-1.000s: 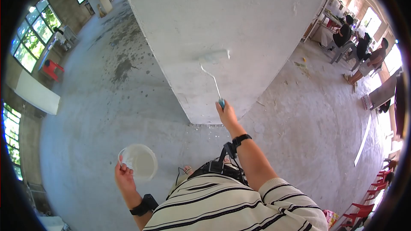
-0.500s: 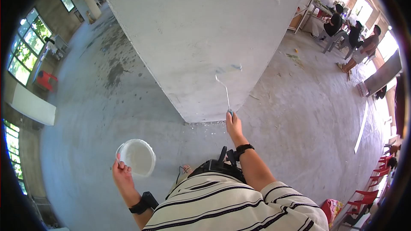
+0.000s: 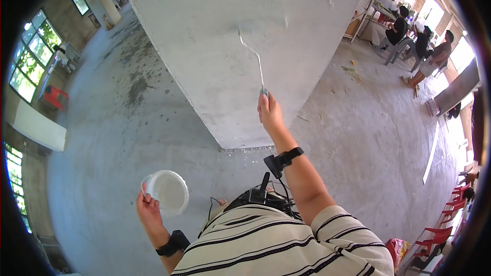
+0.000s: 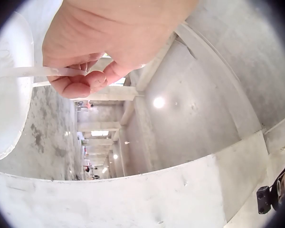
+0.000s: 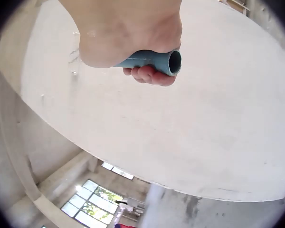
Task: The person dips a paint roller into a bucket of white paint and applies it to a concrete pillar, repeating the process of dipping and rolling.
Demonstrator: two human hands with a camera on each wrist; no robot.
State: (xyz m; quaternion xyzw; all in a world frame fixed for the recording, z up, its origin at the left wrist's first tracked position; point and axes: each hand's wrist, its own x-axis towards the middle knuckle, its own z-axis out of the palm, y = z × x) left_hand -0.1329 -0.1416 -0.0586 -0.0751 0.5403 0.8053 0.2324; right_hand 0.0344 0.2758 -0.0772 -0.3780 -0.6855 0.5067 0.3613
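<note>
My right hand (image 3: 270,111) grips the blue-green tube handle (image 5: 149,61) of a paint roller (image 3: 260,69). The roller's bent wire frame reaches up to its blurred head, which lies over the face of a broad pale pillar (image 3: 215,71). In the right wrist view, the fingers curl round the tube and its hollow end shows. Low on the left, my left hand (image 3: 149,211) holds a white plastic bucket (image 3: 185,188) by its thin handle (image 4: 40,72). Bent fingers hook that handle in the left wrist view. Whitish material shows inside the bucket.
Concrete floor (image 3: 117,148) surrounds the pillar, with dark stains on the left. Several people sit by a work table at the upper right, one of them on a grey chair (image 3: 401,48). Red chairs (image 3: 437,236) line the lower right, and a red stool (image 3: 55,97) stands left.
The roller first went down and rightward on the pillar, then back up and left, now higher than before. My left hand and the bucket have shifted only slightly.
</note>
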